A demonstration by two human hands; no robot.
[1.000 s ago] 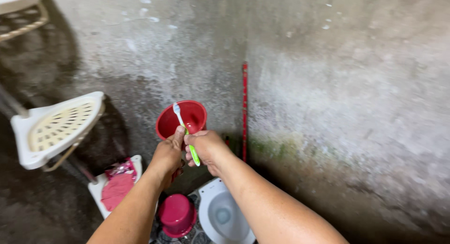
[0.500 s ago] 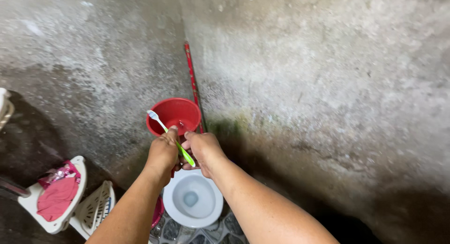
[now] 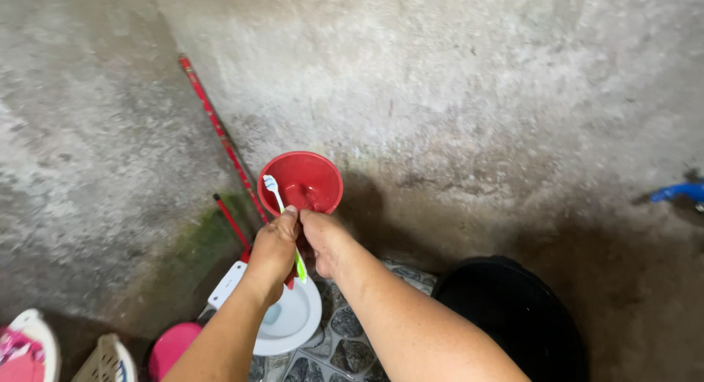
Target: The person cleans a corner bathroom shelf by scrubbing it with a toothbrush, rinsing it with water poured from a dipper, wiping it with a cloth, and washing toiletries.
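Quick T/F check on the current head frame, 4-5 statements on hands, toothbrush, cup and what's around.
1. The left hand holds a green and white toothbrush. True.
2. The red cup stands on the floor. False: it is held up in front of the concrete wall, by the right hand.
3. The toothbrush bristles point downward. False: the head is up, at the cup's rim.
4. A white toilet bowl lies below the hands. True.
5. A black bucket sits to the right. True.
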